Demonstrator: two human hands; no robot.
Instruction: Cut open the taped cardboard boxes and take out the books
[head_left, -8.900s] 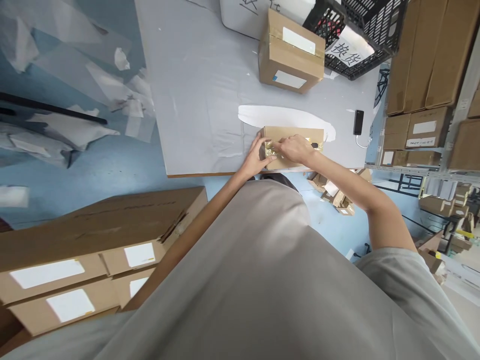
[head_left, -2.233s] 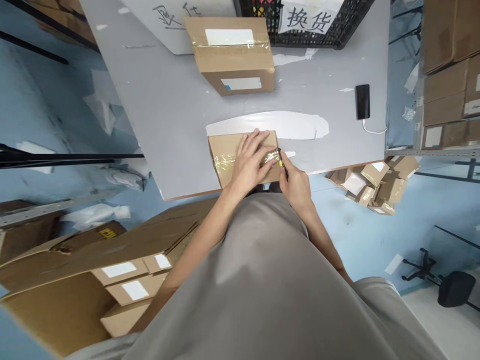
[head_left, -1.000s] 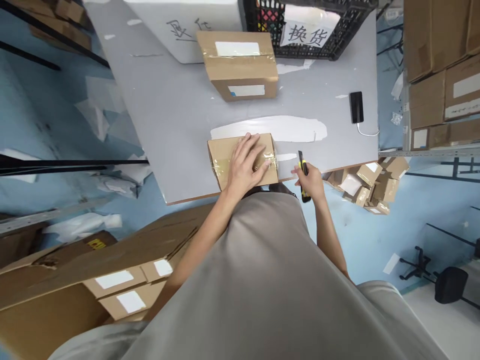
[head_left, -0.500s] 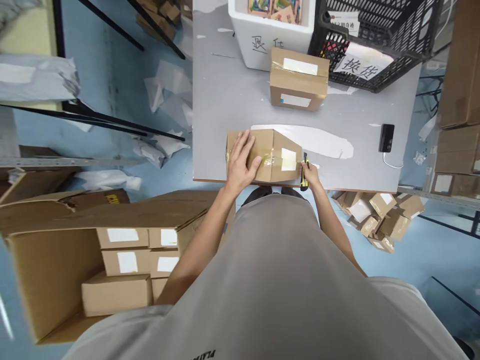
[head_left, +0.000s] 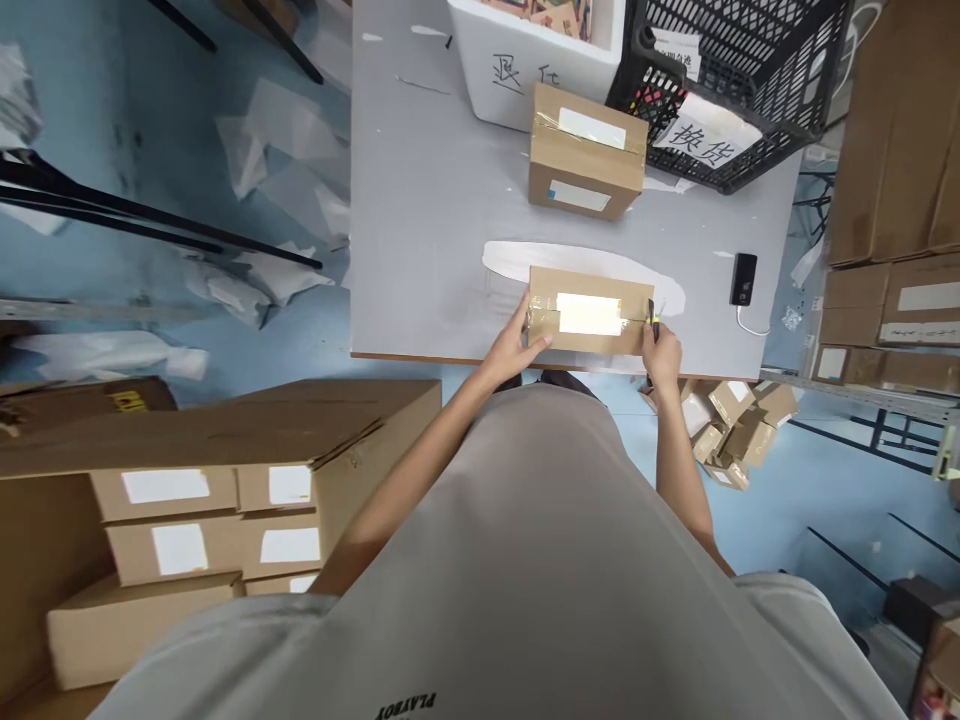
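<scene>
A taped cardboard box (head_left: 589, 341) with a white label on its upper face lies at the near edge of the grey table (head_left: 427, 230). Its left end is gripped by my left hand (head_left: 516, 350), thumb along the near side and fingers behind. My right hand (head_left: 663, 356) is closed around a yellow-and-black box cutter (head_left: 655, 322), at the right end of the same box. Whether the blade touches the cardboard I cannot tell.
Behind stands another taped box (head_left: 585, 160), near a white bin (head_left: 495, 75) and a black crate (head_left: 739, 150). A black device (head_left: 743, 279) with a cable lies at right. A large open carton (head_left: 225, 425) holding boxes is at lower left; small boxes (head_left: 739, 425) lie piled on the floor.
The box has been turned, so its labelled face now shows on top. My left hand has slid from its top to its left end; my right hand and the cutter have shifted right.
</scene>
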